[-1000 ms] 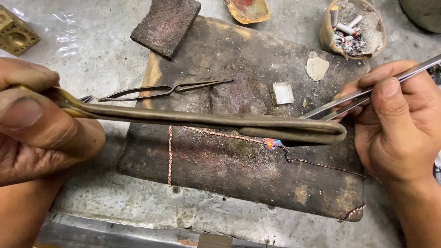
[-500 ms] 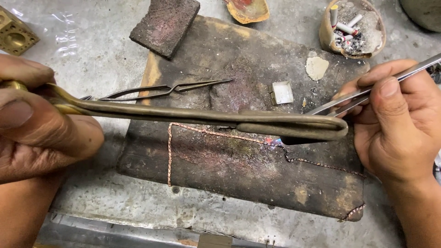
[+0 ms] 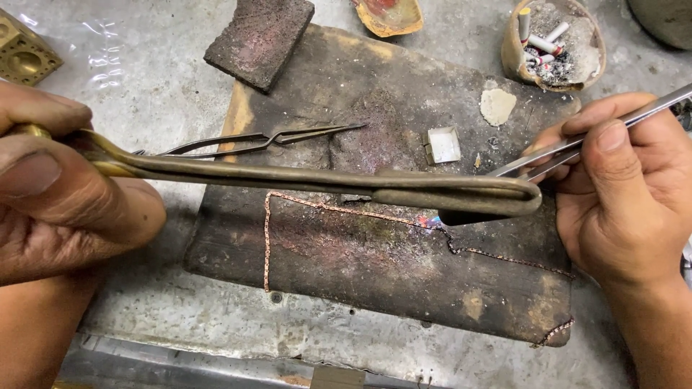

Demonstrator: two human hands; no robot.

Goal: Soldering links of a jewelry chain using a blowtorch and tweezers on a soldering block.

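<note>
My left hand [image 3: 61,187] grips a long brass blowpipe torch [image 3: 324,180] that reaches right across a dark scorched soldering board [image 3: 346,281]. A small blue flame [image 3: 430,221] burns at its bent tip, touching a thin copper-coloured chain [image 3: 268,245] laid along the board. My right hand [image 3: 620,194] holds steel tweezers [image 3: 577,144] whose tips point toward the flame and sit behind the torch's end.
A second pair of dark tweezers [image 3: 267,139] lies on the board's upper part, beside a small white square piece [image 3: 442,145]. A dark brick [image 3: 259,39], a clay dish [image 3: 389,14], a bowl of ash and stubs [image 3: 555,39] and a brass block [image 3: 21,50] stand behind.
The torch tip has shifted slightly along the chain and the flame looks smaller than a second ago. Both hands hold their positions.
</note>
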